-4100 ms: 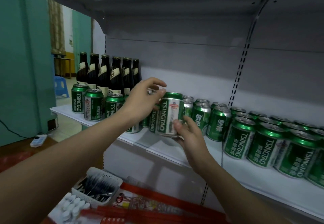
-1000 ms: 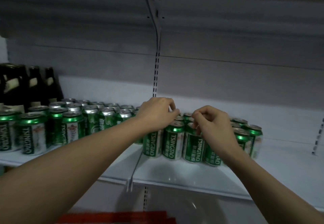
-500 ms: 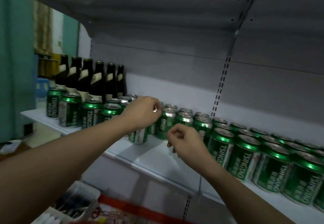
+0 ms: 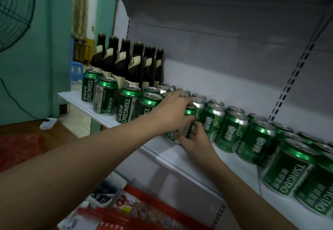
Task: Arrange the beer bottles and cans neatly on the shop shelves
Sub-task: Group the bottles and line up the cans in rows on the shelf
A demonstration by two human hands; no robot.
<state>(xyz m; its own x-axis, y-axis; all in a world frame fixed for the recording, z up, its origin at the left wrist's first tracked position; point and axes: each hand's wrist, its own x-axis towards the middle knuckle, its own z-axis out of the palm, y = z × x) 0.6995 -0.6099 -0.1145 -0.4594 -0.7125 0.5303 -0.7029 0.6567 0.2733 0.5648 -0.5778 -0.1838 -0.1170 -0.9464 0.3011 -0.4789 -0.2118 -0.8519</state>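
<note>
Several green Tsingtao beer cans (image 4: 228, 132) stand in rows along a white shop shelf (image 4: 180, 155). Several dark beer bottles (image 4: 124, 64) stand at the back left of it. Near the shelf's middle, both hands hold one green can (image 4: 189, 114). My left hand (image 4: 173, 111) grips it from the top and left side. My right hand (image 4: 193, 139) curls round its lower part from the front. The can's base is hidden behind my fingers.
A teal wall and a fan guard (image 4: 14, 13) are at the left. A doorway with a blue stool (image 4: 75, 72) opens behind the shelf end. Below the shelf lie a white basket (image 4: 110, 188) and red packaging (image 4: 144, 211). A white remote (image 4: 48, 123) lies on the floor.
My view has swung left along the shelf. Half a second ago my right hand was free in front of the shelf; now both hands grip one can in the middle row.
</note>
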